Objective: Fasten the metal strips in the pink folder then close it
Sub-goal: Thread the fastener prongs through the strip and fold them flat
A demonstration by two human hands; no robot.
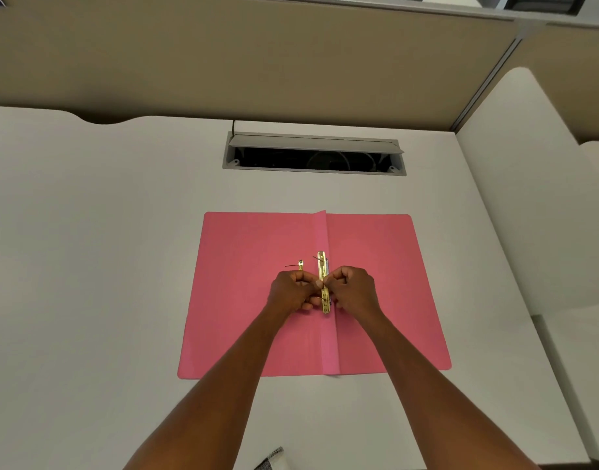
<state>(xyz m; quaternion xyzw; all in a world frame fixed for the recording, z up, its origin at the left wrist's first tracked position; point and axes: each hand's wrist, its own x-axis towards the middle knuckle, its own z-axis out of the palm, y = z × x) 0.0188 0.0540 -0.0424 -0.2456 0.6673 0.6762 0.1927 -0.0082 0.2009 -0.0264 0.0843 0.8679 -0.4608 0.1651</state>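
Cubicle setting: tan partition panels (257,62) behind and to the right of a white worktop (88,249). Near the worktop's far edge, a rectangular cable hatch (313,154) is set into the surface, lid raised, dark inside, with a black cable at its left corner.

Pink folder (244,300) lies open and flat at the middle of the worktop, spine running away from the viewer, near edge close to the worktop's front edge. A paler pink strip (328,347) runs along the spine.

Both bare forearms enter from the near edge and meet over the spine. Left hand (291,291) and right hand (354,290) are curled, knuckles up, fingers closed in a pinch at the gold metal fastener bar (323,283), which lies along the spine strip. Fingertips of the two hands almost touch at the bar's middle. Exactly which part each hand pinches is hidden by the fingers.

A second, small gold metal piece (300,265) lies on the left flap just beyond the left hand, a thin dark prong sticking out to its left. A similar thin prong shows at the far end of the bar.

Patterned object (272,459), partly cut off, at the worktop's front edge.
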